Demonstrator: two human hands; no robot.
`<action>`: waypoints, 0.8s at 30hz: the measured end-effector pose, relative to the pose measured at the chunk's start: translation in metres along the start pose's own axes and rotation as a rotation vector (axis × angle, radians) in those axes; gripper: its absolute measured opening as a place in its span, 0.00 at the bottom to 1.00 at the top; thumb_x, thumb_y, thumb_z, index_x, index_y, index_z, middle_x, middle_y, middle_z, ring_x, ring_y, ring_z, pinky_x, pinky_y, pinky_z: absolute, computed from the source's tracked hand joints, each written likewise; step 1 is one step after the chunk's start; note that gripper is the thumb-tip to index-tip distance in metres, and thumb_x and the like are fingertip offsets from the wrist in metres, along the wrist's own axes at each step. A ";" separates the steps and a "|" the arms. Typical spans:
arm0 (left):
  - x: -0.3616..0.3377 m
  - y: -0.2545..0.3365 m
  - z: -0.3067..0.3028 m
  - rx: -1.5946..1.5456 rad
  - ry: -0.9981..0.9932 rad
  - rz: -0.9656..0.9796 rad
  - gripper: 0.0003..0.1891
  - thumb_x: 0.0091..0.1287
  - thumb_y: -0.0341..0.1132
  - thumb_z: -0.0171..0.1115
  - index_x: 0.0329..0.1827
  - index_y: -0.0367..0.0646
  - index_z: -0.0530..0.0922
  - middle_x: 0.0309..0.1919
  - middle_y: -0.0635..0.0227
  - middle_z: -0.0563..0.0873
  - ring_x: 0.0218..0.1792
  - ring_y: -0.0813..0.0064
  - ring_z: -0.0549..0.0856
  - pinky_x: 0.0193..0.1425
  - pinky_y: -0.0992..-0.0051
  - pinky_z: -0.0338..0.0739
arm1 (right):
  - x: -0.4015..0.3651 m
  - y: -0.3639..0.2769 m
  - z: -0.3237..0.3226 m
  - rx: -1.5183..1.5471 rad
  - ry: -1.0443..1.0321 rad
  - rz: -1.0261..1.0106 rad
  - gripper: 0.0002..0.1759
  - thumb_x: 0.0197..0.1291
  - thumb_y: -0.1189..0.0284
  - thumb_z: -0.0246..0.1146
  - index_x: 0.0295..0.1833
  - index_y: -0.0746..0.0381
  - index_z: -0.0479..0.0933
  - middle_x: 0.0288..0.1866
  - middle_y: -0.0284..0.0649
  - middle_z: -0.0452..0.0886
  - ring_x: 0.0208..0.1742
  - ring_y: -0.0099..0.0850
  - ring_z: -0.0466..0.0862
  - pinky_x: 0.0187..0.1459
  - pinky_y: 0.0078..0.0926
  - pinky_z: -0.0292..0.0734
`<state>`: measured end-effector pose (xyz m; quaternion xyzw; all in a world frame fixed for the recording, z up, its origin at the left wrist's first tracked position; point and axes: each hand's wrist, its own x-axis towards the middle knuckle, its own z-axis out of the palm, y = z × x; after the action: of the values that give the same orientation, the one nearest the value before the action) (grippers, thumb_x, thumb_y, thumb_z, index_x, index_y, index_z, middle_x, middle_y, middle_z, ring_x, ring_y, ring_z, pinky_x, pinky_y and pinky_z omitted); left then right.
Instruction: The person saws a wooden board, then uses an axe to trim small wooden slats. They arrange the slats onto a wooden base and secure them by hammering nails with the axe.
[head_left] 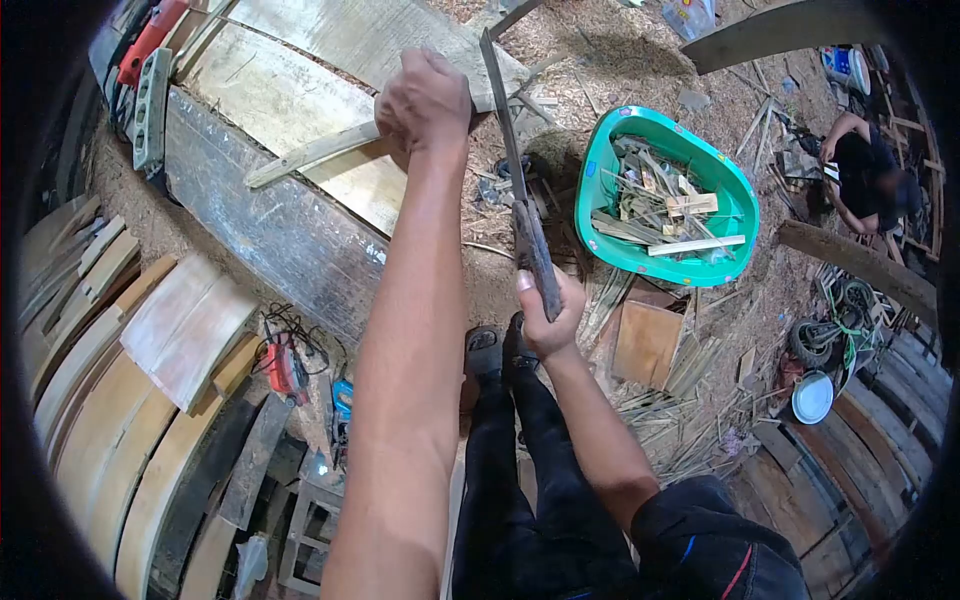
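My left hand (425,100) is closed in a fist around a narrow wooden stick (325,150), which slants over the boards of a wooden bench (275,85). My right hand (555,310) grips the dark handle of a machete (510,140) with a long, narrow blade. The blade points away from me, to the right of my left fist, and overlaps the stick's far end in this view. Right of the blade, a green plastic tub (588,190) holds scrap sticks and offcuts (665,200).
Wood shavings cover the floor (610,50). A red power tool (285,370) with a cord lies by stacked curved planks (125,440) on the left. Another red tool (150,45) sits at upper left. At right are a person (870,165) and a small green bike (850,325).
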<state>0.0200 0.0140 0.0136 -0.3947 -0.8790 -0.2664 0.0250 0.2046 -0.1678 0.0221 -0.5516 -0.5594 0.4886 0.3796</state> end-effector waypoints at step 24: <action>0.000 -0.001 -0.001 0.001 -0.073 0.000 0.20 0.73 0.48 0.48 0.35 0.43 0.83 0.26 0.46 0.86 0.30 0.44 0.87 0.36 0.51 0.80 | -0.023 0.010 0.009 -0.056 0.027 0.013 0.12 0.59 0.72 0.63 0.25 0.62 0.73 0.15 0.31 0.66 0.18 0.21 0.69 0.24 0.24 0.65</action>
<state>0.0188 0.0131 0.0145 -0.4039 -0.8795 -0.2516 -0.0069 0.2011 -0.1927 0.0129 -0.5722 -0.5641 0.4678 0.3682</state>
